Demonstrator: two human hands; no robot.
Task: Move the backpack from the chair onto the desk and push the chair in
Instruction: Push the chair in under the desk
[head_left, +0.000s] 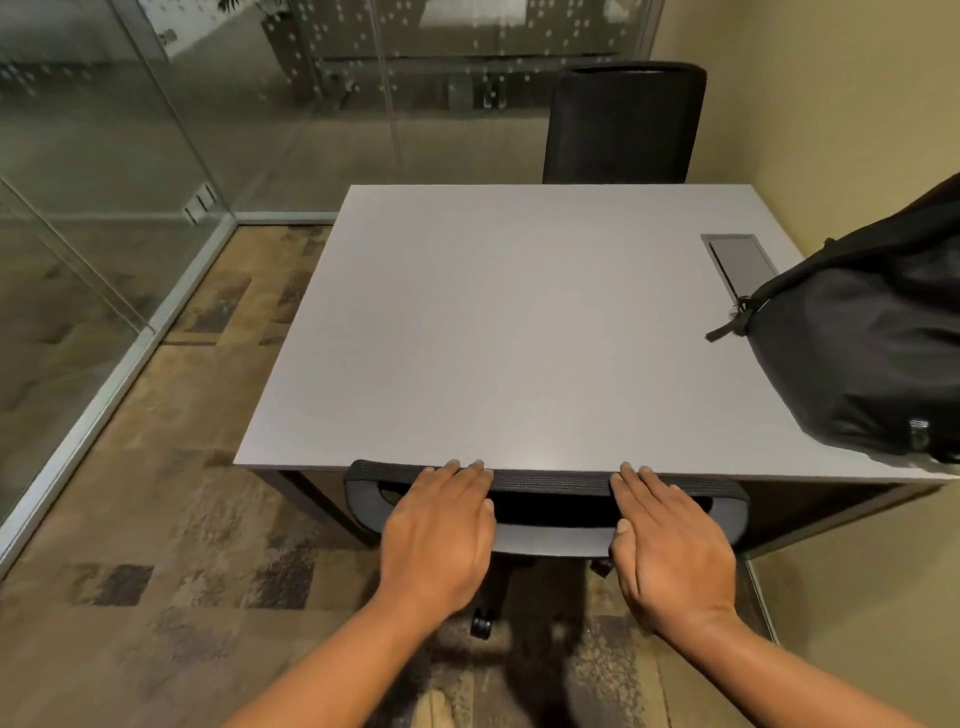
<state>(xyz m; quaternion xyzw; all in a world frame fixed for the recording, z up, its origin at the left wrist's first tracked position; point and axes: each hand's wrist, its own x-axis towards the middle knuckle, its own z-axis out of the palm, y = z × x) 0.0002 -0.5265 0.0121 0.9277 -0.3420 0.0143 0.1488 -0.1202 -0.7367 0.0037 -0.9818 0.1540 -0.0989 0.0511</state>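
The black backpack (872, 353) lies on the right side of the grey desk (493, 338), partly over the desk's right edge and cut off by the frame. The dark office chair (550, 486) stands tucked under the desk's near edge, with only its backrest top and one castor showing. My left hand (441, 535) rests flat on the left part of the backrest top, fingers together. My right hand (670, 545) rests flat on the right part of the same backrest. Neither hand wraps around the frame.
A second black chair (623, 124) stands at the desk's far side. A cable hatch (740, 260) sits in the desktop near the backpack. Glass partitions (130, 182) run along the left, a beige wall (831, 130) on the right, patterned carpet (182, 519) below.
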